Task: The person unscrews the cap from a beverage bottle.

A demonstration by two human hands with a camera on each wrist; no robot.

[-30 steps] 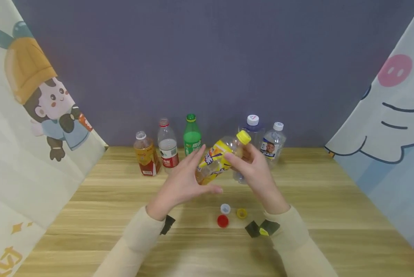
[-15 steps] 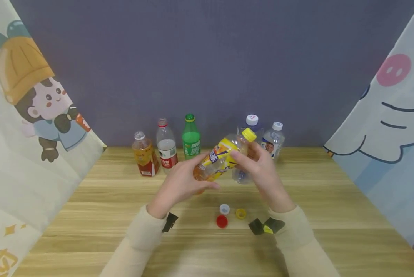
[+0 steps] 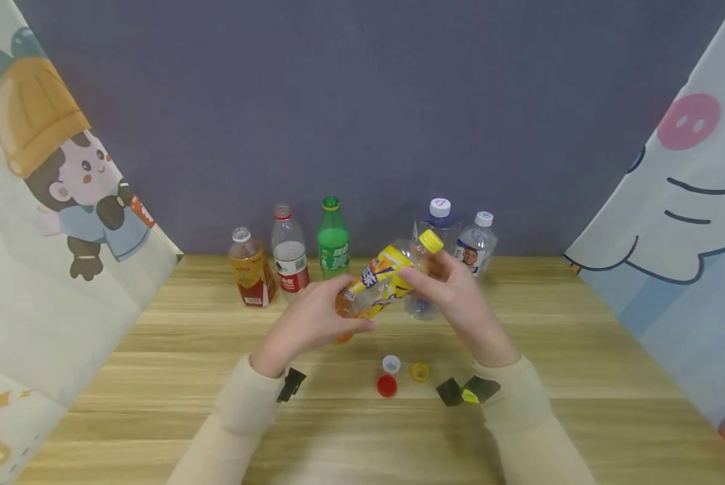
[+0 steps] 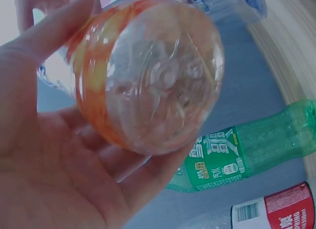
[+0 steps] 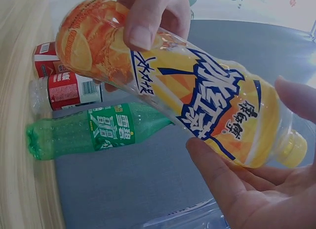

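Observation:
A clear bottle (image 3: 393,273) with a yellow and orange label is held tilted above the table, its yellow cap (image 3: 431,241) pointing up and right. My left hand (image 3: 308,320) grips its lower end; the left wrist view shows the bottle's ridged base (image 4: 165,78) with fingers curled round it. Near the neck, my right hand (image 3: 459,296) holds the bottle between thumb and fingers. The right wrist view shows the label (image 5: 217,103) face-on, with the cap (image 5: 292,149) seated on the neck. The left thumb lies on the lower side in that view.
Behind stand an orange-labelled bottle (image 3: 253,273), a red-labelled bottle (image 3: 292,263) and a green bottle (image 3: 335,246), all uncapped-looking or dark at the mouth. Two white-capped bottles (image 3: 440,209) (image 3: 476,246) stand right. Loose white (image 3: 391,364), red (image 3: 387,386) and yellow caps (image 3: 420,372) lie in front.
My left hand has moved slightly down and left, its fingers now wrapped closer round the bottle's lower end. The bottle shifted right, then back a little. My right hand keeps its hold.

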